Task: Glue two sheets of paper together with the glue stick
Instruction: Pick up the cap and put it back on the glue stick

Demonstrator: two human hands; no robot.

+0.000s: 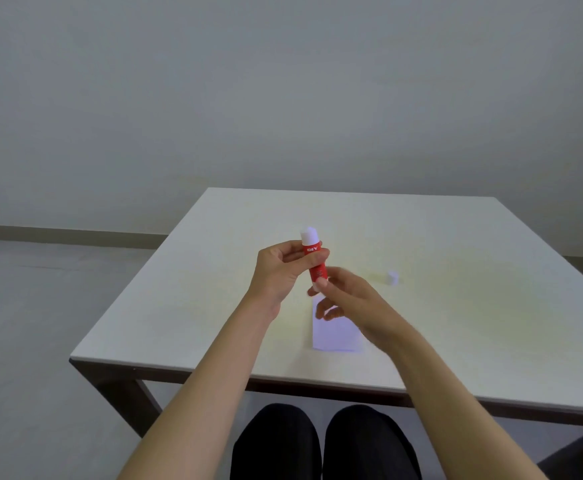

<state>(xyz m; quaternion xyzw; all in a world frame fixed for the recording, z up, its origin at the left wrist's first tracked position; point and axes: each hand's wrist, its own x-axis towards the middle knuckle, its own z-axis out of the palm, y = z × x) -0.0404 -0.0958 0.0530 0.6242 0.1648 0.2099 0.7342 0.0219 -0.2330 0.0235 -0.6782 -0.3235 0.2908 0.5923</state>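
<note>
A red glue stick (315, 259) with its white tip up is held upright above the table. My left hand (278, 271) grips its middle between thumb and fingers. My right hand (343, 297) pinches its bottom end with thumb and forefinger. The stick's white cap (392, 277) stands on the table to the right. White paper (335, 332) lies flat near the front edge, partly hidden under my right hand; I cannot tell whether it is one sheet or two.
The white table (473, 254) has dark legs and stands on a grey floor in front of a plain wall. My knees in dark trousers (318, 445) are under the front edge.
</note>
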